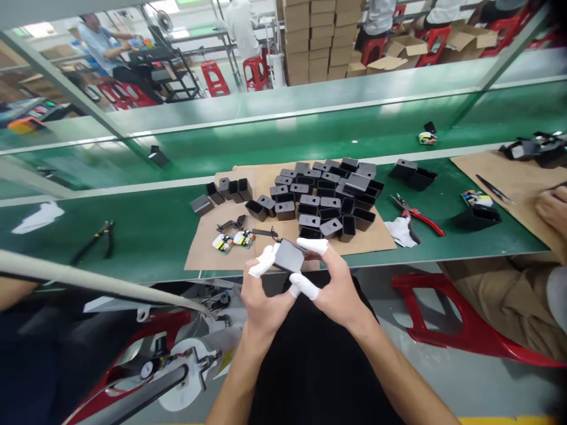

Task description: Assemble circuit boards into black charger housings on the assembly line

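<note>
Between both hands, at the table's front edge, is a dark grey plastic case (pixel 289 256). My left hand (pixel 264 289) grips it from the left, thumb below and fingertips at its side. My right hand (pixel 330 283) grips its right side, thumb underneath and a finger on top. White finger cots cover several fingertips. Just beyond lie two small circuit boards (pixel 244 238) and some black plastic pieces (pixel 231 224) on brown paper (pixel 201 255). Behind the hands stand many black cases (pixel 309 200), some showing open ends, others closed ends with a small hole.
Red-handled pliers (pixel 426 221) lie at the right beside a crumpled white cloth (pixel 402 231). Dark pliers (pixel 94 241) lie left. A person's hand (pixel 553 206) rests by tweezers (pixel 494 188) at far right. Red stools (pixel 469 330) and a metal pole (pixel 133 395) flank my seat.
</note>
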`<state>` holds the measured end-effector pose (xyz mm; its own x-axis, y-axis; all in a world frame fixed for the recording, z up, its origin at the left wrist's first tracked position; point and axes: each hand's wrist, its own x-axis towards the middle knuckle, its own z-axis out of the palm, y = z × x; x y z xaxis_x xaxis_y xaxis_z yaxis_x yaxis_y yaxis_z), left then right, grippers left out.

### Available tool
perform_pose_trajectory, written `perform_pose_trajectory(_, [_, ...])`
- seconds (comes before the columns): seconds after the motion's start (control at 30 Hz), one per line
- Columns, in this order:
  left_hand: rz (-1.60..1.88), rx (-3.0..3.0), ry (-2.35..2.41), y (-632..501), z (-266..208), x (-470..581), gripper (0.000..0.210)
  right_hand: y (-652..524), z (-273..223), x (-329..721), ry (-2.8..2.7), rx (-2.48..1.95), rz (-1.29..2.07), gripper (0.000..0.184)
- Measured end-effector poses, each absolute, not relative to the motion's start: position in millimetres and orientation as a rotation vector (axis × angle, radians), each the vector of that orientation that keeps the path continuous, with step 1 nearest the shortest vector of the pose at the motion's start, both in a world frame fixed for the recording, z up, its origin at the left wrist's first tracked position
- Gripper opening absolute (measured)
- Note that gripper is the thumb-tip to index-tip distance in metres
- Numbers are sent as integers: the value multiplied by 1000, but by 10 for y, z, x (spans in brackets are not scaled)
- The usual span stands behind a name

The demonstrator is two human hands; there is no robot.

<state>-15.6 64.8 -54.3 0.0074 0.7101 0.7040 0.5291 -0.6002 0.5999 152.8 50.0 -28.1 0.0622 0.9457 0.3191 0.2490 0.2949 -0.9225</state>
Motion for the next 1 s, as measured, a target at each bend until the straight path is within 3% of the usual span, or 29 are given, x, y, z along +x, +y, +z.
perform_pose_trajectory(0.07, [1626,2360,1355,812,-603,-319,67,649,-393,1353,-1496,-1157,771,65])
perform_pose_trajectory(0.17, [1553,2459,1380,1003,-707,-490,68,885,-560,1118,-1510,-1174,671,65])
perform_pose_trajectory(0.37, [1328,2351,1428,1140,-891,-663,70,1127,-701,889,-1653,-1246,558,41])
perform_pose_trajectory(0.6, [1511,2006,1397,1182,-865,-938,60,1030,-826,922,-1663,-1248,406,52])
perform_pose_trajectory(0.8, [1785,1901,1551,1336,-1055,-1133,33,934,-974,921,-1652,-1231,264,39])
perform_pose_trajectory(1.0, [1790,1920,1591,1321,-1165,-1144,31,946,-939,855,-1574,-1190,281,36])
